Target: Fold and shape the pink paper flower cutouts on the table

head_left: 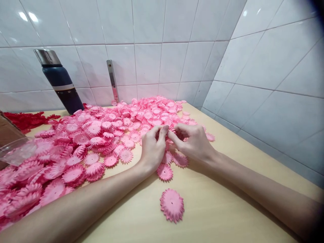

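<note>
My left hand [155, 145] and my right hand [193, 140] meet at the fingertips over the right part of a heap of pink petal discs [113, 125]. Both hands have their thumbs and fingers pinched together. A bit of pink shows between them, but most of it is hidden by the fingers. Just below the hands, a few scalloped discs [165, 172] lie on the table. Nearer to me rests a larger pink disc [172, 205] with a small hole in its centre.
A dark blue bottle [63, 84] with a steel cap stands at the back left. Red petals [26, 120], a cardboard box [8, 131] and a clear plastic piece [19, 150] are at the left. Tiled walls border the wooden table [215, 209]; a metal strip [112, 80] is on the back wall.
</note>
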The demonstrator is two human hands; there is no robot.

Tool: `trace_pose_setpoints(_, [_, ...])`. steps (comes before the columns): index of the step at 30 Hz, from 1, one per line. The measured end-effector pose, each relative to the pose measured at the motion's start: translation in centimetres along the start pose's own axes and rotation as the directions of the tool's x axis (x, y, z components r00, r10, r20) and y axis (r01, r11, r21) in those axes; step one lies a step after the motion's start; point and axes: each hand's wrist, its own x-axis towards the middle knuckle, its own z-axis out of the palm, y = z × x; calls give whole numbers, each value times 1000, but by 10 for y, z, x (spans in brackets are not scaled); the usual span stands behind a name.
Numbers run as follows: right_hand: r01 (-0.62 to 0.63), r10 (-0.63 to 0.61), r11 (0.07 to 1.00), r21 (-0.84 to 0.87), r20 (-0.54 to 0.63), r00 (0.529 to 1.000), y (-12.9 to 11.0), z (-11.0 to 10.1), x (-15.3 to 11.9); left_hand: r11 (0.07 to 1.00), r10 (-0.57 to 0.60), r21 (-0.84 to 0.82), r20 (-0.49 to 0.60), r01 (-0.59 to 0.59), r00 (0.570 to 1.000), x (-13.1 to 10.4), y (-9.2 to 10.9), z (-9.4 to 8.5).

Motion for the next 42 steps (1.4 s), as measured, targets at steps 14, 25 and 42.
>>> trace_pose_setpoints(14, [20, -17, 996, -84, 42, 999, 0, 1, 0, 951, -116, -285, 18, 116, 993, 4, -9, 2])
trace_pose_setpoints(25, [84, -73, 991, -100, 111, 991, -1, 7, -3, 940, -209, -272, 25, 208, 978, 6, -18, -1])
trace_pose_setpoints(42, [445, -418, 870, -213, 159, 894, 5, 12, -2, 776, -333, -548, 62, 311, 941, 10, -16, 1])
